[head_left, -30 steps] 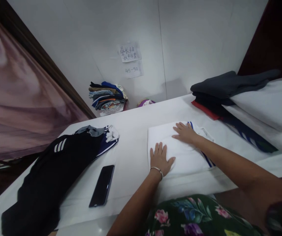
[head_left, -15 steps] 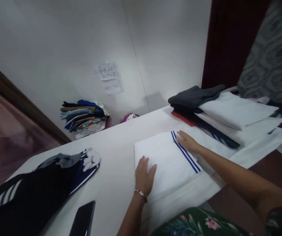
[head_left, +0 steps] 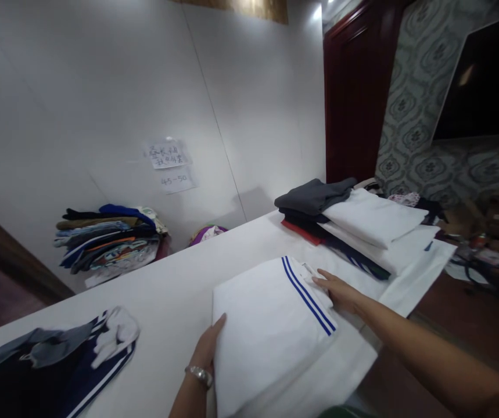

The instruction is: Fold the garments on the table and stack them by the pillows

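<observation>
A folded white garment (head_left: 253,325) with two dark blue stripes along its right part lies in front of me on other white cloth (head_left: 349,354). My left hand (head_left: 208,345) holds its left edge, thumb on top and the other fingers hidden beneath. A metal bracelet (head_left: 199,376) circles that wrist. At the opposite edge, beyond the stripes, my right hand (head_left: 338,292) grips the garment, with some of its fingers out of sight under the cloth.
Folded clothes in grey, red and white form a stack (head_left: 319,197) at the right. Dark garments (head_left: 49,366) lie at the left of the white table (head_left: 166,302). Another clothes pile (head_left: 110,238) sits past the table's far edge, below handwritten papers (head_left: 171,165) on the wall.
My left hand has gone from lying flat on the white garment to holding its left edge. My right hand has shifted to the outer edge. The view has tilted up, and the phone is out of sight.
</observation>
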`<control>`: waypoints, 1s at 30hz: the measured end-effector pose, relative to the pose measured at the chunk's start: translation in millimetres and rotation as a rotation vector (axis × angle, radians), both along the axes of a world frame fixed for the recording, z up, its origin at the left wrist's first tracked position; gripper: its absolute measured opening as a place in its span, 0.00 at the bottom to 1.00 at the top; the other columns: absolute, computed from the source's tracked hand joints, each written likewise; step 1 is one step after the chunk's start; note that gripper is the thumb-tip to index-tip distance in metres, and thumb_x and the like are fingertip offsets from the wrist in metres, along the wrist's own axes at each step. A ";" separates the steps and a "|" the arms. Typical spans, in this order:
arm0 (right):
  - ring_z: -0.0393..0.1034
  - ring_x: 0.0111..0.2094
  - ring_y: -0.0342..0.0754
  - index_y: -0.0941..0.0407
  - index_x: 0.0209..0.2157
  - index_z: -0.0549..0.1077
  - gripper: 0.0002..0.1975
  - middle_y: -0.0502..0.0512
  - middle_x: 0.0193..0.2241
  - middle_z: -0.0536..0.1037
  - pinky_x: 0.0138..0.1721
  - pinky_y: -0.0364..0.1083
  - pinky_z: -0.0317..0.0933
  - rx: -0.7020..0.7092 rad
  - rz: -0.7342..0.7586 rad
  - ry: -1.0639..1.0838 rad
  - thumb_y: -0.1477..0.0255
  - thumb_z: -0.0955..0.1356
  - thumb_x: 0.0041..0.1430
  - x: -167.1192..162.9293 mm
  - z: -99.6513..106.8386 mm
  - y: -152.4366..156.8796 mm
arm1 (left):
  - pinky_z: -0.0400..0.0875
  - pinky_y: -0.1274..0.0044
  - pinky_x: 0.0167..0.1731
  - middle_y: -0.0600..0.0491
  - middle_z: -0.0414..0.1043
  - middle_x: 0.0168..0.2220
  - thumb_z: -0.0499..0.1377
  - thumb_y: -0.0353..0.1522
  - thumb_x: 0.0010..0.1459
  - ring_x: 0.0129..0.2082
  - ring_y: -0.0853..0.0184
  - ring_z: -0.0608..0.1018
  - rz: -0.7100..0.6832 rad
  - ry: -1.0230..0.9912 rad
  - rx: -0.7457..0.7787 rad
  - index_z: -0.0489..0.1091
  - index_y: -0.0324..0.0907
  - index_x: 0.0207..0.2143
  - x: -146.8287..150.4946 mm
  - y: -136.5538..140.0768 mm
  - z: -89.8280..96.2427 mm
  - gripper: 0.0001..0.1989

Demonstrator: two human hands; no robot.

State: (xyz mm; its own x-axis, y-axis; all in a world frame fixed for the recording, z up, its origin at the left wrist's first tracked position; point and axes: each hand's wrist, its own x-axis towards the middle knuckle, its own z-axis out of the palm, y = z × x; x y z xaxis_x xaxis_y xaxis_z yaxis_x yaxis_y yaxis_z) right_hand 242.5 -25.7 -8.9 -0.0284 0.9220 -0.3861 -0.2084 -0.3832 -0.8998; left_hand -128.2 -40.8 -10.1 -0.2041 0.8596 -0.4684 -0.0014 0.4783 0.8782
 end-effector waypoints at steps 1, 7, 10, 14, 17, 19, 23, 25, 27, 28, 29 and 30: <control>0.63 0.56 0.54 0.56 0.66 0.41 0.53 0.66 0.64 0.53 0.53 0.50 0.61 -0.004 0.009 0.001 0.59 0.73 0.47 -1.7 1.6 0.4 | 0.77 0.64 0.36 0.43 0.78 0.30 0.59 0.45 0.55 0.35 0.54 0.81 -0.023 -0.107 -0.066 0.75 0.39 0.34 1.1 -0.9 3.4 0.18; 0.71 0.48 0.54 0.53 0.66 0.42 0.52 0.62 0.56 0.68 0.50 0.52 0.65 0.052 0.085 -0.074 0.69 0.73 0.46 -12.0 8.4 5.7 | 0.78 0.66 0.31 0.45 0.78 0.28 0.63 0.43 0.52 0.31 0.56 0.81 0.001 -0.251 -0.094 0.74 0.38 0.37 10.8 -5.1 14.2 0.17; 0.73 0.45 0.55 0.50 0.66 0.44 0.49 0.60 0.53 0.72 0.47 0.54 0.66 0.127 0.079 -0.084 0.71 0.72 0.47 -14.6 14.3 10.4 | 0.77 0.70 0.31 0.45 0.78 0.29 0.67 0.36 0.50 0.29 0.60 0.81 0.094 -0.165 0.054 0.73 0.34 0.39 14.3 -7.7 16.0 0.17; 0.74 0.43 0.54 0.48 0.66 0.43 0.52 0.59 0.50 0.74 0.45 0.54 0.67 0.176 0.097 -0.038 0.72 0.73 0.45 -15.0 12.8 20.2 | 0.77 0.73 0.31 0.45 0.78 0.30 0.67 0.32 0.50 0.28 0.63 0.80 0.186 -0.161 0.150 0.72 0.33 0.40 11.4 -12.0 11.9 0.16; 0.75 0.40 0.55 0.49 0.67 0.42 0.55 0.61 0.49 0.75 0.43 0.54 0.68 0.076 0.085 -0.061 0.72 0.75 0.43 -16.4 1.9 25.0 | 0.77 0.72 0.30 0.44 0.78 0.29 0.68 0.31 0.49 0.27 0.62 0.80 0.226 -0.162 0.113 0.72 0.32 0.38 7.5 -15.3 2.2 0.15; 0.75 0.39 0.55 0.50 0.67 0.43 0.56 0.62 0.50 0.74 0.42 0.54 0.68 0.033 0.059 -0.085 0.71 0.76 0.41 -17.6 -4.7 25.2 | 0.77 0.72 0.29 0.44 0.78 0.28 0.69 0.32 0.48 0.26 0.62 0.80 0.225 -0.151 0.073 0.72 0.32 0.38 5.8 -16.6 -4.0 0.16; 0.73 0.44 0.55 0.50 0.67 0.43 0.58 0.64 0.54 0.70 0.44 0.51 0.67 0.034 -0.020 -0.072 0.74 0.77 0.38 -16.1 -7.9 16.6 | 0.76 0.74 0.28 0.43 0.78 0.31 0.68 0.33 0.49 0.28 0.62 0.80 0.171 -0.151 0.065 0.72 0.32 0.39 4.0 -17.3 -5.9 0.17; 0.73 0.45 0.53 0.49 0.66 0.45 0.57 0.63 0.56 0.68 0.44 0.48 0.68 0.026 -0.076 -0.046 0.74 0.77 0.39 -12.6 -8.1 7.7 | 0.77 0.74 0.29 0.42 0.78 0.32 0.67 0.34 0.50 0.29 0.61 0.80 0.150 -0.183 0.054 0.72 0.33 0.40 4.1 -18.1 -1.4 0.17; 0.73 0.45 0.52 0.48 0.66 0.47 0.53 0.62 0.56 0.68 0.42 0.46 0.68 0.020 -0.123 -0.004 0.71 0.76 0.42 -7.6 -10.4 -3.9 | 0.77 0.73 0.31 0.42 0.78 0.32 0.65 0.36 0.53 0.29 0.61 0.81 0.124 -0.247 0.023 0.72 0.33 0.40 4.8 -19.7 4.7 0.16; 0.73 0.44 0.51 0.48 0.65 0.48 0.51 0.61 0.56 0.69 0.41 0.46 0.69 0.020 -0.144 0.021 0.70 0.76 0.44 -4.7 -12.4 -10.5 | 0.77 0.73 0.32 0.43 0.78 0.32 0.63 0.36 0.54 0.29 0.61 0.81 0.109 -0.286 -0.001 0.72 0.33 0.41 5.3 -20.7 7.8 0.16; 0.73 0.44 0.50 0.48 0.65 0.50 0.49 0.60 0.55 0.69 0.41 0.45 0.69 0.028 -0.169 0.045 0.69 0.76 0.45 -1.7 -14.8 -17.5 | 0.77 0.72 0.33 0.43 0.79 0.32 0.62 0.36 0.56 0.29 0.61 0.81 0.095 -0.322 -0.024 0.72 0.33 0.41 5.8 -21.6 10.5 0.15; 0.73 0.43 0.49 0.48 0.64 0.52 0.47 0.59 0.54 0.70 0.41 0.45 0.69 0.048 -0.207 0.063 0.68 0.75 0.45 1.4 -17.3 -24.9 | 0.77 0.72 0.35 0.43 0.79 0.32 0.60 0.35 0.57 0.30 0.60 0.81 0.083 -0.352 -0.047 0.72 0.33 0.42 6.4 -22.4 12.9 0.15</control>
